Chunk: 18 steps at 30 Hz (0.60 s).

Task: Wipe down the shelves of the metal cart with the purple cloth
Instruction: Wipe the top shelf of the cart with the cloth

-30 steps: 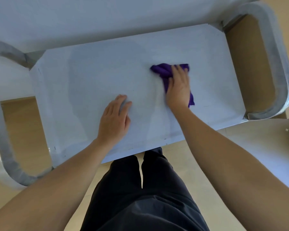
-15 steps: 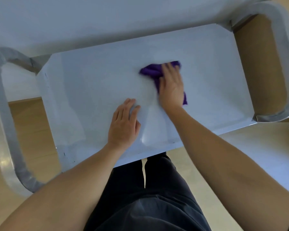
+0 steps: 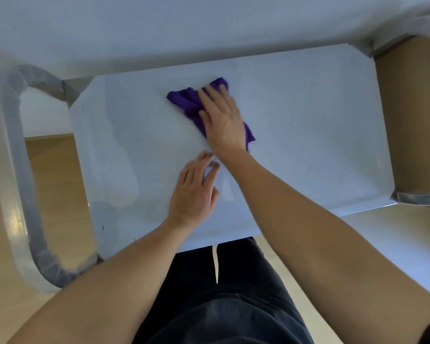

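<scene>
Left of the shelf (image 3: 308, 135), tubular handle (image 3: 14, 170), wooden floor (image 3: 57, 184).

Hands and cloth (image 3: 184, 100) on the cart shelf (image 3: 308, 135)
The cloth lies under the right hand (image 3: 221, 120), jutting out to its left; the left hand (image 3: 193, 192) rests just nearer, fingertips (image 3: 206, 157) beside the right wrist; a frame loop (image 3: 13, 157) stands well left.
</scene>
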{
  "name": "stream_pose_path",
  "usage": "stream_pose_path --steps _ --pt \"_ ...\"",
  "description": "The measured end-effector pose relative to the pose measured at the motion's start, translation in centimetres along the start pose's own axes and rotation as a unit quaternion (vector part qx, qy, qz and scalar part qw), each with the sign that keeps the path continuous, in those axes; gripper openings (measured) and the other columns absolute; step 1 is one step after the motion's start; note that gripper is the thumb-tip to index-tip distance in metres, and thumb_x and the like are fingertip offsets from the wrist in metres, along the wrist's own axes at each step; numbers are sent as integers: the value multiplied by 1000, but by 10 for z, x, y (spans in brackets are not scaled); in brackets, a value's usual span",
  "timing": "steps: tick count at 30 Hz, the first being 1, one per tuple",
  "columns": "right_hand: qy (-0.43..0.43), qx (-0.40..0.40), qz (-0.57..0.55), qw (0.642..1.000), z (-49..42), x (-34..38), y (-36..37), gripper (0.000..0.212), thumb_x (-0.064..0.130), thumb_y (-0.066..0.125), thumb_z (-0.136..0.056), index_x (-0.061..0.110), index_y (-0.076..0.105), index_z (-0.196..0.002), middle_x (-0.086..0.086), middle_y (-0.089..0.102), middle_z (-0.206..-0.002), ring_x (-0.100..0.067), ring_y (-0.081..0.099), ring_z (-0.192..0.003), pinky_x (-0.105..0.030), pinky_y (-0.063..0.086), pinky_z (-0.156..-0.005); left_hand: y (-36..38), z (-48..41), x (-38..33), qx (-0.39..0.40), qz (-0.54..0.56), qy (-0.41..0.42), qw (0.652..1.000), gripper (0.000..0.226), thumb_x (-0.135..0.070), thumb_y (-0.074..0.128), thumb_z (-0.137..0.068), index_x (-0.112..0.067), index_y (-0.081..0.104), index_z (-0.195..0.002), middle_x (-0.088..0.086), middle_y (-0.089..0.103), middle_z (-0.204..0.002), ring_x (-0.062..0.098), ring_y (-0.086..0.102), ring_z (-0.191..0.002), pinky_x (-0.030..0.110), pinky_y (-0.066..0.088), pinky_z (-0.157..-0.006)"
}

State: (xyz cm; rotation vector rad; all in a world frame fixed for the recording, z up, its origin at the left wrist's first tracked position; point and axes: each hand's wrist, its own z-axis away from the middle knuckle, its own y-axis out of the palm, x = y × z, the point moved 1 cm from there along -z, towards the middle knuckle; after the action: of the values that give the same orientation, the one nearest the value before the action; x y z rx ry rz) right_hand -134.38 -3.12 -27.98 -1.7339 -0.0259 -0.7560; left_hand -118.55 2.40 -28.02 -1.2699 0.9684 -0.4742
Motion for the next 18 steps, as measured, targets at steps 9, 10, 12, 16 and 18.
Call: stream_pose_path --steps 9,10,12,16,18 --pt "270 -104 1 957 -44 -53 -26 43 19 37 -101 15 43 -143 -7 35 -153 -33 19 -146 -38 13 -120 0 -1 2 -2 8 -3 1000 42 -10 43 -89 -4 59 -128 17 47 -144 31 40 -139 45 34 -113" --pt "238 -85 4 967 -46 -41 -20 44 19 40 -99 13 44 -142 -9 39 -151 -36 22 -144 -39 14 -120 0 -2 2 -2 10 -4 1000 43 -10 43 -89 -4 59 -128 17 47 -145 30 40 -139 44 34 -113" --pt "138 -30 -3 990 -44 -14 -5 44 17 44 -97 11 47 -140 -11 44 -147 -40 26 -142 -41 18 -119 -1 -1 2 -1 11 -4 1000 43 -10 43 -89 -4 57 -129 16 46 -146 29 38 -141 44 33 -114" --pt "43 22 -14 999 -31 7 5 40 18 42 -100 15 47 -140 -7 43 -149 -33 24 -144 -42 22 -119 -2 -1 2 0 10 -4 1000 42 -10 43 -91 -4 56 -130 16 43 -148 28 34 -143 43 32 -115" --pt "40 27 5 999 -31 -7 -4 41 18 41 -100 15 47 -141 -7 42 -150 -32 24 -145 -39 18 -119 -1 -2 1 -3 9 -2 1000 42 -9 44 -90 -4 56 -130 16 44 -147 29 36 -142 44 33 -114"
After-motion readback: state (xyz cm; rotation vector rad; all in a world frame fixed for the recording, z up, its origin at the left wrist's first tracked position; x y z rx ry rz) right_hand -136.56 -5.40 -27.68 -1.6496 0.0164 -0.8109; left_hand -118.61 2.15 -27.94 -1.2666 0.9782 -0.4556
